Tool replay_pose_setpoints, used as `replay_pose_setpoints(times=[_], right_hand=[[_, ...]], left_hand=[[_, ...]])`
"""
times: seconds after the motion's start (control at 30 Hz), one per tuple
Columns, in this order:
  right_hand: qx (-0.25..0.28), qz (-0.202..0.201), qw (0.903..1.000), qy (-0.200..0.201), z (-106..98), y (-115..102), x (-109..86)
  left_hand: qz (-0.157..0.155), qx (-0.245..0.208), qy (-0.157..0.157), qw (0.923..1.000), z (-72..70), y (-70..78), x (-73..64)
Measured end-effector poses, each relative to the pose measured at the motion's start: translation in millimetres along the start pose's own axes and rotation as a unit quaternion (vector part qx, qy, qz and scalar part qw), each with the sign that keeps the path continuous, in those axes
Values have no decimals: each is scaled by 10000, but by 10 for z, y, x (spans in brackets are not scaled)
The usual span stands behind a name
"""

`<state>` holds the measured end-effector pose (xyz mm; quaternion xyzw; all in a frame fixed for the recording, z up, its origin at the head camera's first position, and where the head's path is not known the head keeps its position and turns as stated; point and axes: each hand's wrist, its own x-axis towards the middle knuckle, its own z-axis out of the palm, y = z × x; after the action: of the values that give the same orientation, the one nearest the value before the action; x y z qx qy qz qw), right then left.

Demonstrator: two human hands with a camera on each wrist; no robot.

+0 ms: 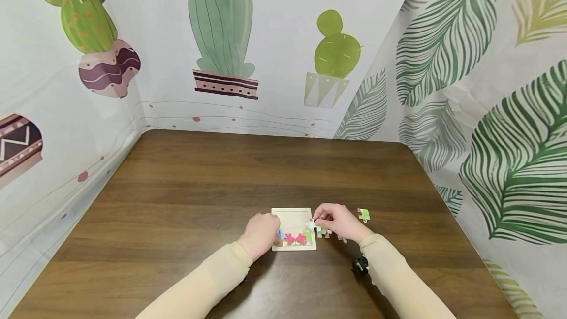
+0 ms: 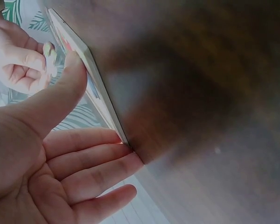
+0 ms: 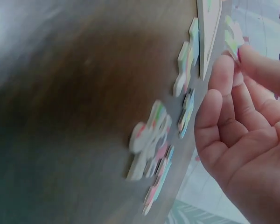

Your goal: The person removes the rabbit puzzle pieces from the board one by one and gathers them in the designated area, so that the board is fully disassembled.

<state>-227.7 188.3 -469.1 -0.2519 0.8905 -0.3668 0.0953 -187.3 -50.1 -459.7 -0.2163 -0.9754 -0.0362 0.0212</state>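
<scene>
A small wooden jigsaw tray (image 1: 291,248) with a pale rim lies on the table. Its near part holds fitted pieces with red flowers (image 1: 296,239); bare wood shows behind them. My left hand (image 1: 261,233) steadies the tray's left side, thumb (image 2: 74,77) resting on the rim and outstretched fingers (image 2: 91,179) touching its edge. Above the tray's right edge, my right hand (image 1: 338,219) pinches a puzzle piece (image 3: 232,37) between thumb and fingertips. In the left wrist view that piece (image 2: 50,58) shows tilted on edge.
Loose puzzle pieces (image 3: 151,140) lie on the table right of the tray, partly beneath the right hand, some overlapping. One green piece (image 1: 363,214) sits farther right. A small black object (image 1: 361,265) is at the right sleeve. Patterned cloth (image 1: 283,112) hangs behind the brown table (image 1: 199,176).
</scene>
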Motion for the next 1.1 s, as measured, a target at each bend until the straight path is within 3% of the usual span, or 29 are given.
replay_pose_setpoints(times=[0.57, 1.1], right_hand=[[449, 314, 9985, -15, -285, 294, -345], [492, 755, 9957, 195, -532, 578, -692]], left_hand=[[-44, -77, -74, 9999, -1, 0, 7], [-59, -130, -47, 9999, -6, -6, -2]])
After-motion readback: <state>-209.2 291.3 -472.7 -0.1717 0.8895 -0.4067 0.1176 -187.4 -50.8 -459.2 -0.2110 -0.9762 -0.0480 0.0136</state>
